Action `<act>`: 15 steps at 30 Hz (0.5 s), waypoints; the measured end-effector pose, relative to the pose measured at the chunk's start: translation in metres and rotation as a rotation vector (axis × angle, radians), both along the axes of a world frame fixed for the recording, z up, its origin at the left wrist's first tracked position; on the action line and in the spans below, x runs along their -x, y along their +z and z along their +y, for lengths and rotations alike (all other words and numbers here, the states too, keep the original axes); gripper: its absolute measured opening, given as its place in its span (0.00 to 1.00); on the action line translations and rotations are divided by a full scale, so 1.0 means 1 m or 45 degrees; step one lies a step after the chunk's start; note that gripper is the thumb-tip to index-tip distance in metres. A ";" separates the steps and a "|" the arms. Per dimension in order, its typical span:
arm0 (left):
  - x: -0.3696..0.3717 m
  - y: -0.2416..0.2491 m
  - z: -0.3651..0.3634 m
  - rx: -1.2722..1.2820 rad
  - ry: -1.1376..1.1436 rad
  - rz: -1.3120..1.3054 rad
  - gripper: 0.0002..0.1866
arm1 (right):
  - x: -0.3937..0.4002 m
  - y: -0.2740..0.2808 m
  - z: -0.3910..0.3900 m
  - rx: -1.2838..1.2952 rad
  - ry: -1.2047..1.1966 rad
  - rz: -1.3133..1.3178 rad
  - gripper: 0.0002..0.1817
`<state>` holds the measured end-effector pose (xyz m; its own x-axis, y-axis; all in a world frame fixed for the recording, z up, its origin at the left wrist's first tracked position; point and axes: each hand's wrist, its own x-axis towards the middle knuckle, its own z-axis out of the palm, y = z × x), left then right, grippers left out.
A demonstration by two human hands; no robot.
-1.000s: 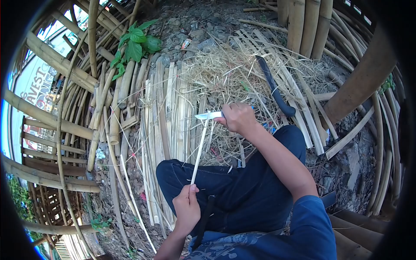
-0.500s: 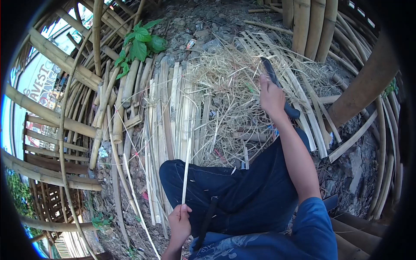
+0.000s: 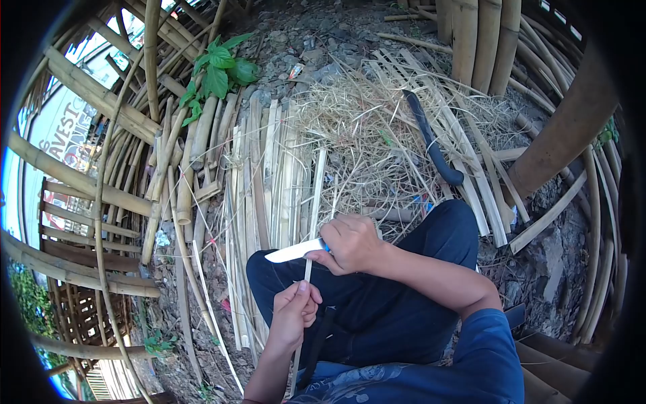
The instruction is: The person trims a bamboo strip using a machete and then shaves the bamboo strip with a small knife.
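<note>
My right hand (image 3: 353, 244) is wrapped round a knife (image 3: 291, 252) with a bright blade; a bit of blue shows at its handle end. The blade points left and lies across a thin bamboo strip (image 3: 316, 195), just above my left hand (image 3: 295, 311). Thumb and fingers of that left hand pinch the strip, which runs up between my bent knees and past the hand toward my lap. A dark, curved, machete-like tool (image 3: 428, 135) with a black handle lies on the shavings and slats to the right.
Beyond my knees lies a heap of pale bamboo shavings (image 3: 363, 128). Split bamboo slats (image 3: 256, 182) lie to its left, others (image 3: 471, 188) to its right. A thick bamboo post (image 3: 562, 141) leans at right. Bamboo poles (image 3: 87, 185) fence the left, near a leafy plant (image 3: 219, 71).
My right hand has come from beside the dark tool down to the strip, where the knife now shows in it. My left hand has risen slightly with the strip, whose upper end tilts further right.
</note>
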<state>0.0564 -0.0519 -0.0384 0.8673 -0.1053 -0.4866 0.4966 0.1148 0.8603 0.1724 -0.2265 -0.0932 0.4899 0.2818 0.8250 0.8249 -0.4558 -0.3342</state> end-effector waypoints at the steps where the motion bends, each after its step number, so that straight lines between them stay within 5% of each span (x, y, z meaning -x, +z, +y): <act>1: -0.001 0.003 0.000 0.108 -0.029 0.048 0.21 | -0.001 0.001 -0.002 -0.004 0.002 0.003 0.26; 15: -0.029 0.008 0.014 0.779 -0.198 0.420 0.17 | 0.005 -0.003 0.001 0.024 0.203 -0.065 0.30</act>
